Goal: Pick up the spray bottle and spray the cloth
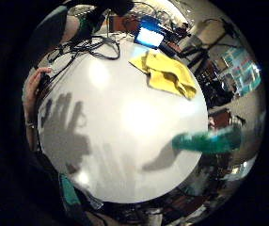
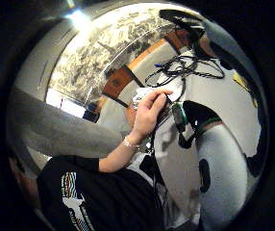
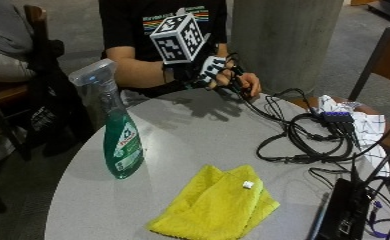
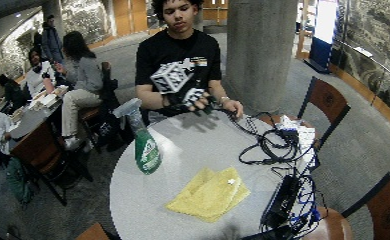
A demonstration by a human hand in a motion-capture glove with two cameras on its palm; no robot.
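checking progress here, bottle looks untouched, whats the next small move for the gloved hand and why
Probably reach the gloved right hand toward the spray bottle. The hand hovers at the table's near edge holding nothing, while the bottle stands upright and untouched, off to the hand's right, apart from the yellow cloth.

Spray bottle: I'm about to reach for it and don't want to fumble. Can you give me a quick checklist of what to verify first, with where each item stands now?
1. Bottle upright on the table: ok.
2. Nothing touching the bottle; cloth lies apart from it: ok.
3. Right hand free to grasp: not ok, it hovers at the table's far edge, holding nothing, with the bare hand at its cables.
4. Path from hands to bottle free of cables: ok, they lie on the other side of the table.
5. Cloth lying on the table, in the open: ok.
6. Nozzle facing the cloth: cannot tell.
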